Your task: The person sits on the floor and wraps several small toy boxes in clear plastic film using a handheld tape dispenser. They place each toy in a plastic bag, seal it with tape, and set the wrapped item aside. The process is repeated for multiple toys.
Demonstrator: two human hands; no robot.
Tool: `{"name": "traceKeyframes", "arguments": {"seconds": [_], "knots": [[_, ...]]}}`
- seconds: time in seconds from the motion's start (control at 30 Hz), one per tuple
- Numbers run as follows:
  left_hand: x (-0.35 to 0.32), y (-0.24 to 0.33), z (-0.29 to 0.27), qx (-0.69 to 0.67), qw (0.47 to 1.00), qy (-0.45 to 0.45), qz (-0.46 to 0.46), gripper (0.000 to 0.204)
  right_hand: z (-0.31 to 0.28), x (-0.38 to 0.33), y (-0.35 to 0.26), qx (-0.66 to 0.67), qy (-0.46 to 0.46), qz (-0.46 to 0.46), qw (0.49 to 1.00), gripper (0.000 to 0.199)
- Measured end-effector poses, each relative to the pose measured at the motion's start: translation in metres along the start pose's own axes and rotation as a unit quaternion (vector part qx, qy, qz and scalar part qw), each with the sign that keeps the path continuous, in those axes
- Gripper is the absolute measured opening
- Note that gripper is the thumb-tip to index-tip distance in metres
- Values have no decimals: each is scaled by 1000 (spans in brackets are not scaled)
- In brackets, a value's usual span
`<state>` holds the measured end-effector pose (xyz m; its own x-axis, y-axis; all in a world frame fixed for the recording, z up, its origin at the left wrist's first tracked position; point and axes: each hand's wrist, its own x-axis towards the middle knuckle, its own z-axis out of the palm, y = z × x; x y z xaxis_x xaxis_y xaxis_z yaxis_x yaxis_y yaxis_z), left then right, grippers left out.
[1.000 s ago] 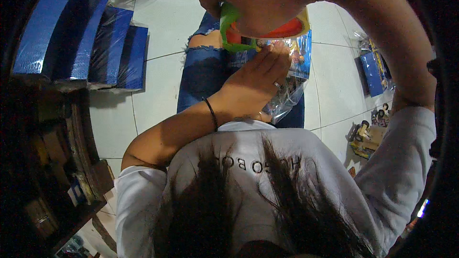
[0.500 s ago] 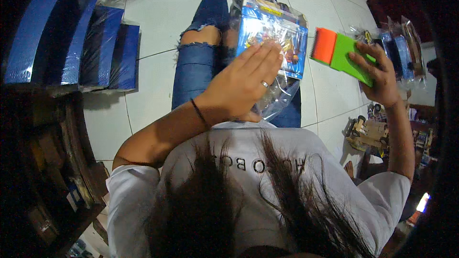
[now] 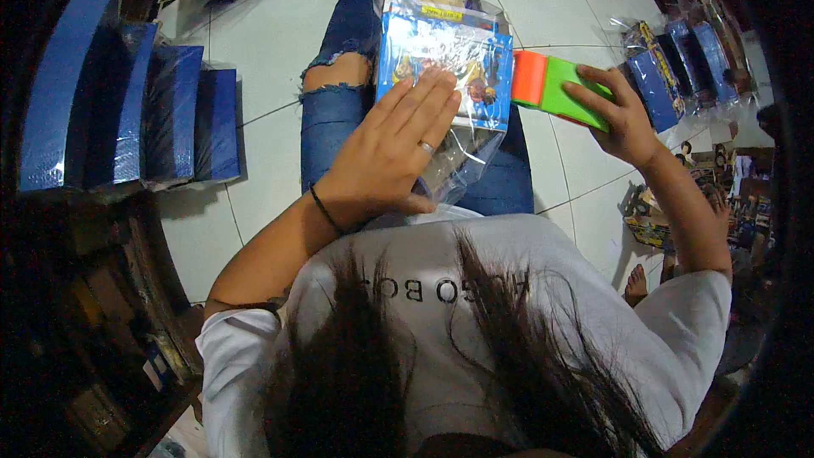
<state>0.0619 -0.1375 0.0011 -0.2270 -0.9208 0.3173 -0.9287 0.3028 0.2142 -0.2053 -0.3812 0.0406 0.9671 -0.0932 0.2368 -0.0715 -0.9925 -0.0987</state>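
Observation:
On my lap lies a flat package (image 3: pixel 445 44) in clear plastic, its blue front printed with colourful figures. My left hand (image 3: pixel 397 131) rests palm down on it, fingers stretched out flat over the lower left part. A loose clear plastic end (image 3: pixel 465 161) of the wrapping hangs below the blue front, toward my shirt. My right hand (image 3: pixel 623 119) grips a green and orange tape dispenser (image 3: pixel 566 89) by its green body. The dispenser's orange end is at the package's right edge; whether it touches is hard to tell. Any tape on it does not show.
Blue plastic-wrapped boxes (image 3: pixel 174 110) stand in a row on the tiled floor (image 3: pixel 271 68) at left. More wrapped packages (image 3: pixel 695 59) stand at right. Wooden toy vehicles (image 3: pixel 653 216) lie behind my right forearm. Dark wooden furniture (image 3: pixel 161 288) is at lower left.
My right hand has brought the tape dispenser leftward, up to the package's right edge. My left hand stays flat on the package. The whole view has shifted slightly.

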Motion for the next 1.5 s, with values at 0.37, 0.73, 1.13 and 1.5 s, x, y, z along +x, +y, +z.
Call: {"name": "traceKeyframes", "arguments": {"seconds": [0.37, 0.73, 1.13, 1.5], "knots": [[129, -45, -53, -64, 933, -86, 344, 33, 211, -80, 75, 132, 28, 296, 946, 49], [225, -184, -35, 196, 937, -95, -272, 68, 95, 28, -26, 343, 460, 471, 670, 54], [116, -151, -27, -48, 969, 81, -227, 45, 94, 191, -12, 766, 143, 391, 491, 64], [97, -83, -2, -655, 678, 170, -287, 74, 79, 151, -34, 751, 259, 376, 476, 75]]}}
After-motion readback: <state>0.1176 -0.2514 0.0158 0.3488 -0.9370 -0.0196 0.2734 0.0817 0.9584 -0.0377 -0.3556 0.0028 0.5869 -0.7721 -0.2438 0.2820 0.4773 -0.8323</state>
